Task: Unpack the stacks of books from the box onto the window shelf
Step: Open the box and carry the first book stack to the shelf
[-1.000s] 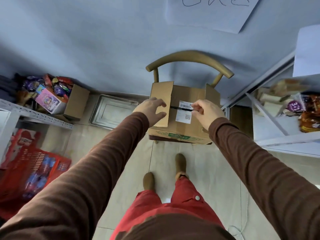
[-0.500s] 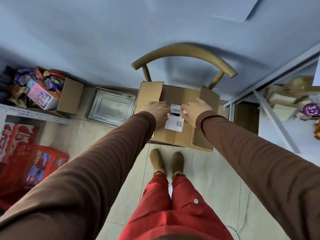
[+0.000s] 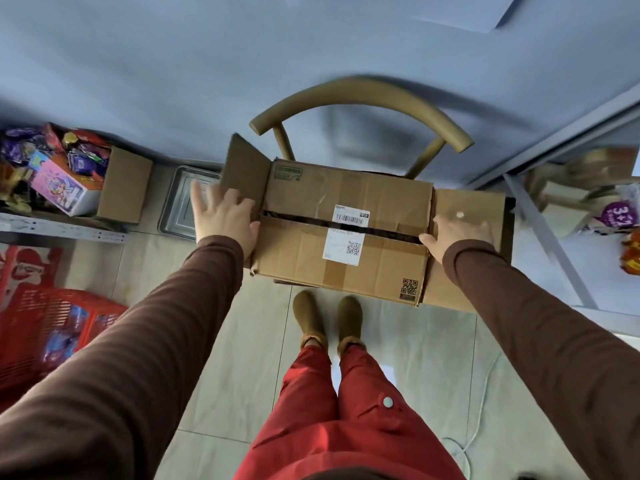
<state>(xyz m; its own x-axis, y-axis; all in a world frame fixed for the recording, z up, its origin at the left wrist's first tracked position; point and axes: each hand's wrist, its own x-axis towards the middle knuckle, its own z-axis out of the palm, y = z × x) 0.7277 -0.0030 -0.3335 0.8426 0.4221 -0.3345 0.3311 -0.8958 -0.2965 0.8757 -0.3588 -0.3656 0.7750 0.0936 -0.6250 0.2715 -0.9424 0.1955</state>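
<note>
A brown cardboard box (image 3: 311,258) rests on the seat of a wooden chair (image 3: 360,95). Its two long top flaps lie nearly closed, with a dark slit between them and a white shipping label (image 3: 346,237) across the slit. The left end flap (image 3: 246,174) stands up and the right end flap (image 3: 467,216) lies folded outward. My left hand (image 3: 225,216) presses flat on the box's left end, fingers spread. My right hand (image 3: 457,233) lies on the right end flap, thumb at the slit. No books show; the box's inside is hidden.
A metal tray (image 3: 183,209) lies on the floor left of the chair. Beside it stands an open carton of colourful packets (image 3: 69,174) on a grey rack. A red basket (image 3: 45,327) sits lower left. A white shelf unit with packaged goods (image 3: 588,209) stands at the right.
Both hands slid apart from the label at the box's middle to its two ends. The right end flap folded outward. The view has come closer to the box.
</note>
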